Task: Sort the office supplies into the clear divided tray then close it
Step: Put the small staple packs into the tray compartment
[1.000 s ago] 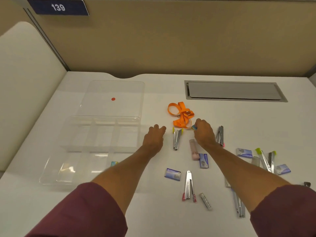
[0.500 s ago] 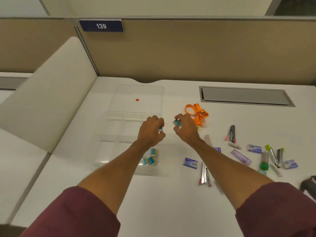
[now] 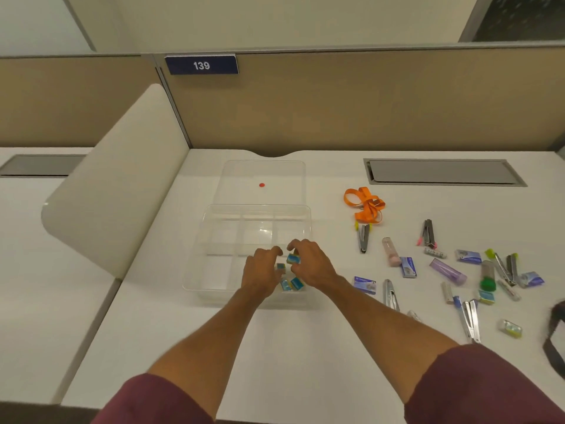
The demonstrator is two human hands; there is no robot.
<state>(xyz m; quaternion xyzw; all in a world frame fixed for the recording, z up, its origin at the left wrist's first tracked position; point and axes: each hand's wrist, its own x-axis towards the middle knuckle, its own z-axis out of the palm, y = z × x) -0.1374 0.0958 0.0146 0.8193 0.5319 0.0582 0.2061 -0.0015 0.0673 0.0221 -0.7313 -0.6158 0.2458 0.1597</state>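
Desk (image 3: 275, 347) spreads between us and the clear tray (image 3: 195, 280); over its near-right compartment (2 blue boxes (image 3: 296, 283) inside) our left hand (image 3: 261, 273) and right hand (image 3: 313, 266) each pinch 1 blue box (image 3: 293, 258).

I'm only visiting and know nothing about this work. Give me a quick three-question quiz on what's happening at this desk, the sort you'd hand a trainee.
1. True or false: the clear divided tray is already closed.
2. What is the right hand pinching? A) a small blue box B) a pair of scissors C) a coffee mug
3. Fill in: the blue sign on the partition reads ___.
Key: 1 false, its lid lies open behind it; 2 A; 3 139.
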